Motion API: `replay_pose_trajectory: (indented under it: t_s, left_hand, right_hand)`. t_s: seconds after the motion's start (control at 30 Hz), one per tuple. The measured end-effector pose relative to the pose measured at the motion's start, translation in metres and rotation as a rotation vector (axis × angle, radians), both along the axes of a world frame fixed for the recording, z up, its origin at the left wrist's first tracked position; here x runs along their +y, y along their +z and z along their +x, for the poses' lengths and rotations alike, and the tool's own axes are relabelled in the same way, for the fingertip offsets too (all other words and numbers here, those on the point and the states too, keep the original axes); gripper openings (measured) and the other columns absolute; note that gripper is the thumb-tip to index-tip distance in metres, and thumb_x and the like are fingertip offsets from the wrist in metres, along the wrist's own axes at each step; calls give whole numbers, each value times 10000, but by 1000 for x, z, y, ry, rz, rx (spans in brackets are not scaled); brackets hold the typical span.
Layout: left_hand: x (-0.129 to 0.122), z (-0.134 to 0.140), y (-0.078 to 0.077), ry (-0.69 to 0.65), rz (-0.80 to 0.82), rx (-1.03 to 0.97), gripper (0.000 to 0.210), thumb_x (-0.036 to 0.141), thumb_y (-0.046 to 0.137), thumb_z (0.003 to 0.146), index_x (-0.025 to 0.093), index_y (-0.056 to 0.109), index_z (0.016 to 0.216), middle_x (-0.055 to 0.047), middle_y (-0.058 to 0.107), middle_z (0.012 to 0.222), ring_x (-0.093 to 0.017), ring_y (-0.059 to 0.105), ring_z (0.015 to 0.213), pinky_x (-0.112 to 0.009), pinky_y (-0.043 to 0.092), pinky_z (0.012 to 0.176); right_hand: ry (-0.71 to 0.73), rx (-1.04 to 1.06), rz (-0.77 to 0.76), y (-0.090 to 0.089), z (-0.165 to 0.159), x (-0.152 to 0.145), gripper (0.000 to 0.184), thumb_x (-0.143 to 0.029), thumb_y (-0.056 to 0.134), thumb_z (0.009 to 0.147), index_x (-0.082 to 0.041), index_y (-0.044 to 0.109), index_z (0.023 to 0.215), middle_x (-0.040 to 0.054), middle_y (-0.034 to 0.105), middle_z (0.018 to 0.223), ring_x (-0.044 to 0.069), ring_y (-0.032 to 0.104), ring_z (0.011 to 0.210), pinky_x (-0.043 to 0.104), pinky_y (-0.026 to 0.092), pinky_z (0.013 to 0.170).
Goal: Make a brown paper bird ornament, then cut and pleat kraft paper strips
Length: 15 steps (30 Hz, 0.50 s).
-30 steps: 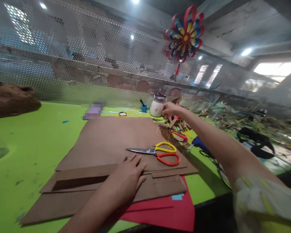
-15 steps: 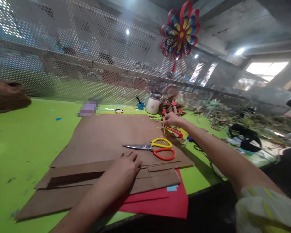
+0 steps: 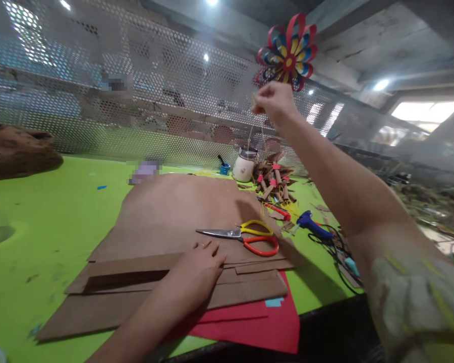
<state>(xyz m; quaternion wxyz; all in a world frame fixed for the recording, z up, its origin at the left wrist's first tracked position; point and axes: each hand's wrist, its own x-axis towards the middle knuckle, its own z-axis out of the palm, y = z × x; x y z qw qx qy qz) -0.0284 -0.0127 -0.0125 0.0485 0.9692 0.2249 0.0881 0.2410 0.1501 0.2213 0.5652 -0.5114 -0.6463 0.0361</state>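
Observation:
My left hand [image 3: 199, 269] lies flat on a stack of brown paper sheets [image 3: 166, 212], fingers stretched out and a little apart. Just beyond its fingertips are scissors [image 3: 232, 234] with one yellow and one red-orange handle, blades slightly apart, pointing left. My right hand [image 3: 274, 103] is raised high above the table, thumb and fingers pinched together. A thin yellow thread [image 3: 250, 136] shows faintly below those fingers; its full length is hard to make out. Red paper [image 3: 261, 322] lies partly under the brown sheets.
Behind the paper stand a white jar [image 3: 244, 166], a small blue pot [image 3: 224, 168] and a pile of brown paper rolls [image 3: 274, 181] with red bits. To the right are a red cutter [image 3: 279, 210] and a blue glue gun [image 3: 312, 225] with its cable. A perforated metal screen [image 3: 144, 116] closes the back.
My right hand has risen from beside the brown paper rolls to well above the jar, still pinched. The left hand stays on the paper; the view has shifted slightly.

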Motion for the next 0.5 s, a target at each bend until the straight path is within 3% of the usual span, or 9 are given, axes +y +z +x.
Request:
replay_pose_trajectory:
  t_s: [0.07, 0.1, 0.13, 0.3, 0.4, 0.5]
  left_hand:
    - [-2, -1, 2, 39, -30, -13, 279, 193, 341, 899, 171, 594, 1014, -114, 573, 1094, -250, 491, 1080, -410, 401, 911]
    - [-3, -1, 2, 54, -40, -19, 272, 199, 351, 896, 175, 589, 1026, -116, 569, 1109, -252, 489, 1089, -415, 397, 918]
    - [-4, -1, 2, 66, -45, -24, 269, 204, 361, 893, 176, 584, 1039, -121, 566, 1127, -259, 484, 1103, -425, 392, 928]
    - [-5, 0, -8, 127, -81, 32, 308, 216, 414, 861, 181, 554, 1133, -157, 518, 1249, -319, 448, 1179, -508, 365, 960]
    - [-3, 1, -15, 133, -121, 71, 372, 267, 464, 840, 174, 524, 1195, -187, 461, 1320, -369, 398, 1227, -584, 336, 959]
    - [1, 2, -20, 144, -168, 96, 410, 281, 488, 830, 171, 507, 1224, -198, 427, 1355, -395, 374, 1243, -633, 312, 948]
  right_hand:
    - [-3, -147, 66, 16, -23, 30, 95, -200, 528, 841, -145, 589, 889, 24, 607, 708, 161, 633, 764, 292, 506, 682]
    - [-15, -232, 61, 17, -36, 44, 230, -197, 396, 892, -69, 585, 923, 27, 586, 721, 161, 637, 815, 313, 462, 728]
    - [-44, -297, 65, 12, -49, 56, 253, -182, 389, 882, -31, 586, 929, 37, 597, 738, 171, 630, 824, 337, 456, 745]
    - [-218, -528, -122, -46, -94, 104, 236, -119, 450, 775, -46, 658, 859, 86, 664, 875, 181, 600, 912, 280, 446, 812]
    - [-206, -572, -232, -82, -106, 123, 253, -119, 470, 761, -63, 669, 907, 100, 682, 916, 179, 610, 911, 242, 452, 796]
    - [-123, -641, -380, -110, -111, 132, 225, -146, 515, 766, -86, 680, 907, 76, 702, 829, 149, 641, 781, 212, 481, 717]
